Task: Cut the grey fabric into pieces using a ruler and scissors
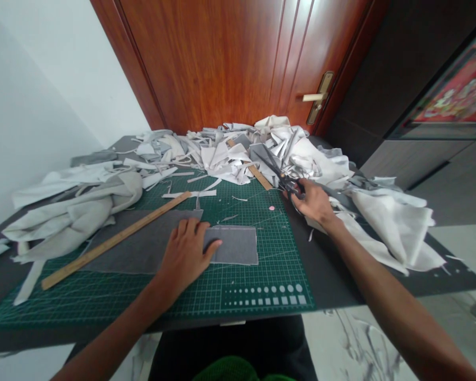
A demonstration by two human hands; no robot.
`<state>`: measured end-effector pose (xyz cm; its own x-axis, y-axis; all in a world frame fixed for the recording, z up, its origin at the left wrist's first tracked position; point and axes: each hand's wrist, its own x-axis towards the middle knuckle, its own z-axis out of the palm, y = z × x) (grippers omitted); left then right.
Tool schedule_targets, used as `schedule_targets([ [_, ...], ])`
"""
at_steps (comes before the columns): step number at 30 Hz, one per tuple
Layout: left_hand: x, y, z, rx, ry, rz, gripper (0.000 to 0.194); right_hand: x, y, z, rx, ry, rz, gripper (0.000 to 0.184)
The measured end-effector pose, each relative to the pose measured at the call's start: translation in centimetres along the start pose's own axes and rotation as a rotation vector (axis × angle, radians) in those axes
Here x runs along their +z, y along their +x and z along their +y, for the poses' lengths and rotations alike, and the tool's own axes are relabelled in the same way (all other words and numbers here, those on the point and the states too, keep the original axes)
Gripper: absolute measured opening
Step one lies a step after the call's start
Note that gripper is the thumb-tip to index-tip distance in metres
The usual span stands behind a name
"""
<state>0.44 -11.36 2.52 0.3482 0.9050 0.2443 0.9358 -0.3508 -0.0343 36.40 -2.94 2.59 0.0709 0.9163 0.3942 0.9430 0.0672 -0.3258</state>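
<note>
A person's left hand (187,244) lies palm down, thumb set apart from the fingers, across the left end of a small grey piece (236,245) and a larger grey panel (133,243) on a green cutting mat (280,264). The right hand (314,202) closes around the handles of black scissors (286,182) beside heaped scraps (226,159); whether fingers pass through the loops is hard to tell. Good handling calls for even palm pressure, unwrinkled cloth and blades lifted clear of scraps.

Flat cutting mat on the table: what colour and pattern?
The flat cutting mat is green with a pale grid; it shows best in the head view.
</note>
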Motion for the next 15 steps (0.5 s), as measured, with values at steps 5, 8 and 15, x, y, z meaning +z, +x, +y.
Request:
schedule_targets([
  [5, 0.3, 0.8, 0.2, -0.005, -0.184, -0.045, 0.021, -0.2, -1.1, -2.6, -0.092, 0.076, -0.110, 0.036],
  [8, 0.5, 1.9, -0.9, 0.019, -0.374, -0.096, 0.017, -0.4, -1.6, -3.6, -0.162, 0.146, -0.171, 0.035],
  [15, -0.2, 3.5, -4.1, 0.067, -0.675, -0.306, 0.032, -1.2, -1.5, -3.0, -0.397, 0.127, -0.339, 0.034],
])
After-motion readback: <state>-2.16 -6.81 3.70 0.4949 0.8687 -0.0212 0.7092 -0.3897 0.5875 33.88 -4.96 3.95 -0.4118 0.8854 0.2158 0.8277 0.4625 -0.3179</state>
